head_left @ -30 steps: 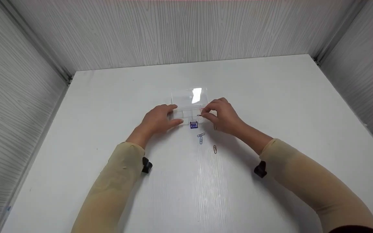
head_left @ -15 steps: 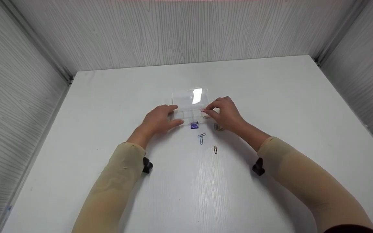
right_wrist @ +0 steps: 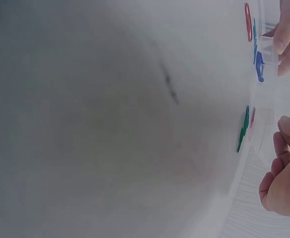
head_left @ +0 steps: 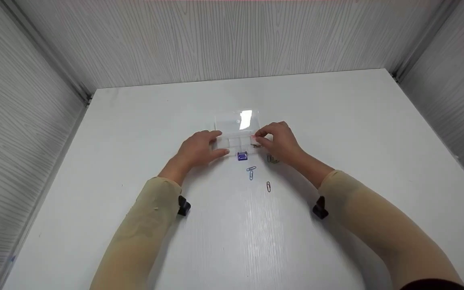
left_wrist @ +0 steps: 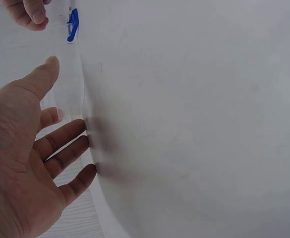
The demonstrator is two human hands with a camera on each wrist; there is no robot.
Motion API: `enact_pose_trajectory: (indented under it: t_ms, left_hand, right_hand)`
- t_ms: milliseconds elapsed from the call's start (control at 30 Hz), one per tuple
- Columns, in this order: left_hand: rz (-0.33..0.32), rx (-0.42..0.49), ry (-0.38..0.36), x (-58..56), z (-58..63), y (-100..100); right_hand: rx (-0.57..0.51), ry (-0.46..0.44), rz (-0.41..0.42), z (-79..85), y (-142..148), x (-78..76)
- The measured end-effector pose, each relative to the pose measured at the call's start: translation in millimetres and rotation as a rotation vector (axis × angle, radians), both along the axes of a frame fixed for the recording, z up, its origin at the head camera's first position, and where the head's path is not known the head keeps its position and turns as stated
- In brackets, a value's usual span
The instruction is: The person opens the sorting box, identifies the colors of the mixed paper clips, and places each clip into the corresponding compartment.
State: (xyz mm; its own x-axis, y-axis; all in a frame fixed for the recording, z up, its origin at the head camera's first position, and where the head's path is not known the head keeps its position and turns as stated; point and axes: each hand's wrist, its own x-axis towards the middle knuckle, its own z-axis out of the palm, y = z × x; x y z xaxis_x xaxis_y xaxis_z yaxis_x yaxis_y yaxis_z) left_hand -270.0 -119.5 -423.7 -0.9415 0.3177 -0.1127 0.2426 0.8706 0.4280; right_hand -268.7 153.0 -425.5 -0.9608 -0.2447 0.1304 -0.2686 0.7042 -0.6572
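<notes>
Clear compartment box (head_left: 234,142) stands open between both hands (head_left: 197,149) (head_left: 283,141), blue paperclips (head_left: 251,168) nearby.

Free gap between left fingers (head_left: 220,153) and right fingers (head_left: 265,141) over box (head_left: 234,142), blue clip (head_left: 242,156) in front, lid (head_left: 227,123) behind

- The box (head_left: 235,142) was clear and colourless, a white glint on its lid (head_left: 226,124).
- The clasp (head_left: 242,156) looked violet-blue from above, plain blue in the wrist views.
- Two paper clips (head_left: 251,175) were light blue.
- Another clip (right_wrist: 248,22) was red.
- The sleeves (head_left: 135,245) were beige.
- The table (head_left: 216,249) was white.
- The back wall (head_left: 199,40) was pale grey with darker wood-grain streaks.
</notes>
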Motion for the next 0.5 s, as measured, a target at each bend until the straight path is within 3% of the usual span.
enact_pose_trajectory:
  t_ms: [267, 500]
  left_hand:
    - [-0.005, -0.003, 0.004, 1.2, 1.3, -0.1]
    - [-0.003, 0.002, -0.006, 0.6, 1.1, -1.3]
  right_hand:
    - [-0.070, 0.014, 0.054, 3.4, 9.8, 5.5]
    - [-0.104, -0.046, 0.128, 9.2, 27.3, 16.5]
